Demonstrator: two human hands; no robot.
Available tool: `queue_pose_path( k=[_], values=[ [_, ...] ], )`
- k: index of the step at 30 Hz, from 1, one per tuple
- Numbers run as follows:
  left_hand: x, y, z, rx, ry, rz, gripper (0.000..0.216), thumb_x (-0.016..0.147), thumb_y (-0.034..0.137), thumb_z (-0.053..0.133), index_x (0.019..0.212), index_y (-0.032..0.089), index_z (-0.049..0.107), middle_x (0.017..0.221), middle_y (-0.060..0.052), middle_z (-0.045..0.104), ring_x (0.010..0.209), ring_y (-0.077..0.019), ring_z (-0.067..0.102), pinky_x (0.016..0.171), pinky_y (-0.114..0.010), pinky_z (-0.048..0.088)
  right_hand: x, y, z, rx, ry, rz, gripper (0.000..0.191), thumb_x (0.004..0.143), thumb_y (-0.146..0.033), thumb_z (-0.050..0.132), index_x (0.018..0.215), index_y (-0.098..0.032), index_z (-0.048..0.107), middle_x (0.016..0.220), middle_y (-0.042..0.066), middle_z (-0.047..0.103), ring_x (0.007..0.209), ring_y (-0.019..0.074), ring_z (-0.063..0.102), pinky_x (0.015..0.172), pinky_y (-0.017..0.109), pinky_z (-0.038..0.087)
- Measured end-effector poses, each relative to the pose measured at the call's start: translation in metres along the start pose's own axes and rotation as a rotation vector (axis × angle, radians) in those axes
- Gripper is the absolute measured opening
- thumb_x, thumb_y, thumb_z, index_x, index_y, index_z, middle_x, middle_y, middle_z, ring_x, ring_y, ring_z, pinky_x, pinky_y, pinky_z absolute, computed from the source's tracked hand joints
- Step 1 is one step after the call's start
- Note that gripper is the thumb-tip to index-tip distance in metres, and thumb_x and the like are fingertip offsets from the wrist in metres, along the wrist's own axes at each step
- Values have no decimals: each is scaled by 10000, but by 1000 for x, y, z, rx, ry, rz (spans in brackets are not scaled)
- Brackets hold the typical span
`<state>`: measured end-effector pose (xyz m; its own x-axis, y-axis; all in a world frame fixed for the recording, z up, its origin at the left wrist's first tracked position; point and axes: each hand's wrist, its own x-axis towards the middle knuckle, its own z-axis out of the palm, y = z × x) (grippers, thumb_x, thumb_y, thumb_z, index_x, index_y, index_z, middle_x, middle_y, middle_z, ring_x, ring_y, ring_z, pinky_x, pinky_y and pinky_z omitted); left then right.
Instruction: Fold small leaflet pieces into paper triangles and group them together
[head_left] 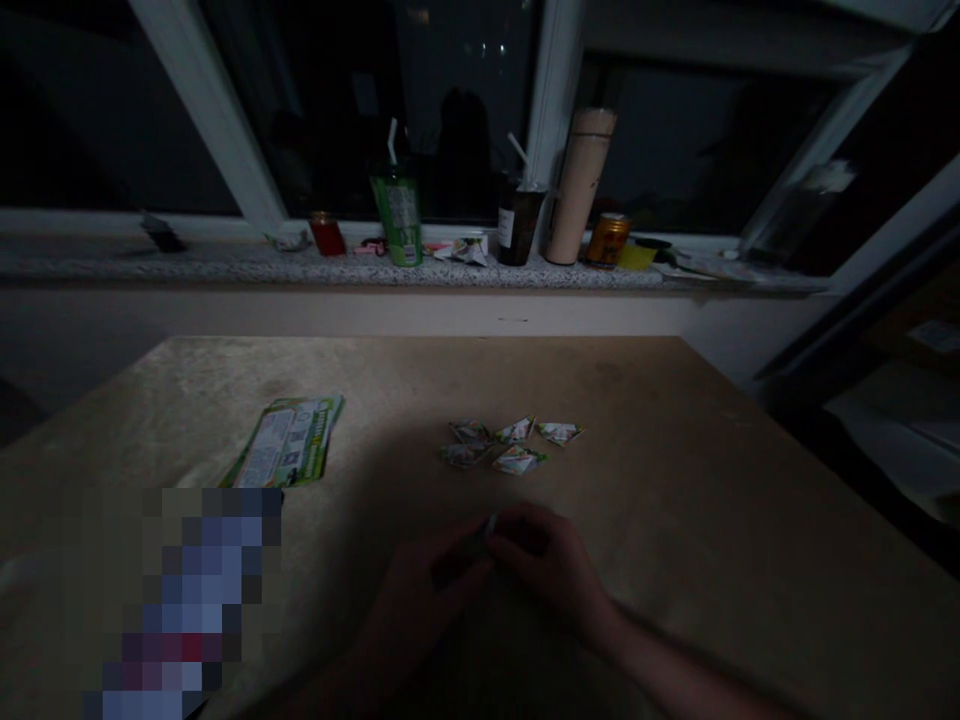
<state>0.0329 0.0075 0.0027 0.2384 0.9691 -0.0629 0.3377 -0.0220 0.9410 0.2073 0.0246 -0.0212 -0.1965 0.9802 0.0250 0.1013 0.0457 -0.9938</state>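
Near the front middle of the table (pixel 645 400), my left hand (pixel 439 575) and my right hand (pixel 544 550) meet with their fingertips close together. Both are closed around a small pale piece (pixel 491 524), mostly covered by fingers and dim, so its kind is hard to make out. Just beyond the hands lie several small folded triangular packets, printed white and green; one packet (pixel 519 460) is nearest to my right hand and another packet (pixel 561 432) lies at the right end of the group.
A green printed pouch (pixel 289 445) lies flat at the left; a blurred-out bluish object (pixel 202 590) is in front of it. Along the windowsill (pixel 247 268) stand a green cup (pixel 401 215), a dark cup (pixel 517 225), a tall tumbler (pixel 581 190), a gold can (pixel 607 240) and a red jar (pixel 327 235).
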Motion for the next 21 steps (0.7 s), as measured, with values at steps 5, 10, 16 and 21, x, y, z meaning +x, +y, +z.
queue_pose_path(
  k=[5,10,16,21],
  values=[
    [-1,0,1,-90,-21,-61,361,795,280,647,1152,223,663,1081,-19,706,986,-245,662,912,-365,499,0,0,1,21,7,41,237,682,-323,760,847,-164,703,819,56,733,757,211,689,698,308,547],
    [-2,-3,0,-145,-44,-45,348,796,254,640,1141,206,655,1111,-37,692,1026,-245,642,927,-362,485,4,0,-3,83,-53,80,274,667,-381,772,828,-167,713,803,48,736,741,209,695,677,299,555],
    [-1,-3,1,-203,-6,-47,318,761,254,663,1069,172,654,1051,-69,707,986,-256,658,880,-366,508,3,-1,-4,3,-57,-20,164,735,-289,714,846,-169,731,819,50,721,752,194,682,689,287,545],
    [-1,1,1,-188,3,-56,294,743,244,674,1027,174,643,1006,-61,715,942,-254,674,845,-358,523,1,-3,-3,-35,-70,-45,159,716,-251,724,856,-175,734,835,53,709,765,194,678,671,283,548]
  ],
)
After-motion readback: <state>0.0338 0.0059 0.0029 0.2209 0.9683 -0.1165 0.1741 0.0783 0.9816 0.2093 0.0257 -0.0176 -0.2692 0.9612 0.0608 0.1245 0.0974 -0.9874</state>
